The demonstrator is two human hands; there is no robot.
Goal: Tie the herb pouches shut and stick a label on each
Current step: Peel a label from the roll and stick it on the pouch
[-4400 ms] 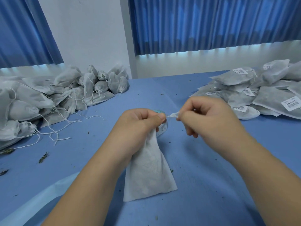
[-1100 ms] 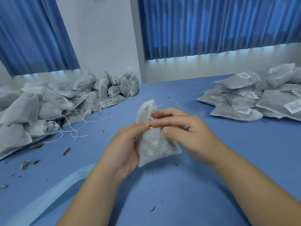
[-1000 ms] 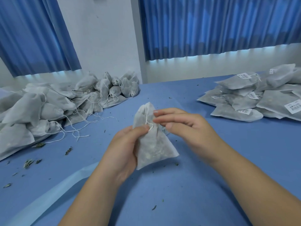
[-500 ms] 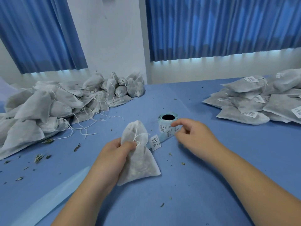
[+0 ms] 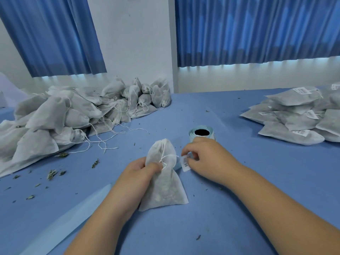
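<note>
Gripping the cinched pouch (image 5: 163,188) at centre frame, the left hand (image 5: 136,173) curls its fingers (image 5: 154,165) round the neck; the pouch's base rests on the blue counter (image 5: 239,208). Just right, the right hand (image 5: 207,161) pinches a label (image 5: 185,163) between its fingers, the label roll (image 5: 201,133) directly above.

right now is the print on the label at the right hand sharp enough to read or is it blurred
In the head view the label at the right hand is smeared, its print unreadable; the pouch in the left hand looks sharper; daylight glows below the curtains.
</note>
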